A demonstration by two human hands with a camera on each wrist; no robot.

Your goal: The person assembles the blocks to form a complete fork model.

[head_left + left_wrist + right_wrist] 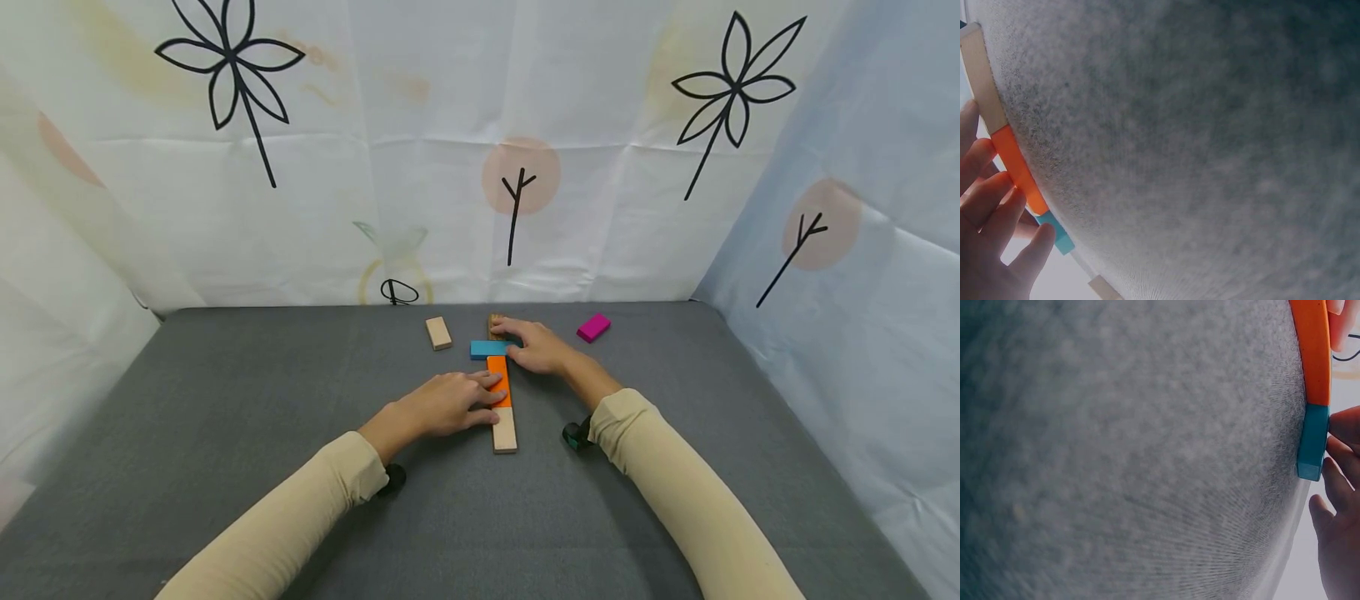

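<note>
Orange, pale wooden and blue blocks join end to side in a line on the grey table. The orange block [498,367] sits between a pale wooden block [505,433] nearer me and the blue block [487,350], which lies crosswise. My left hand [450,404] rests its fingertips on the orange block, thumb by the pale block. Past the blue block is a brown block [493,323], partly hidden by my right hand [536,346]. That hand's fingers reach over the brown block while its thumb touches the blue block's right end. The blue block [1313,440] also shows in the right wrist view.
A loose pale wooden block [438,333] lies back left of the line. To the right of my right hand is a magenta block [593,327]. Behind the table hangs a white cloth [442,167] with line drawings; cloth also stands along both sides.
</note>
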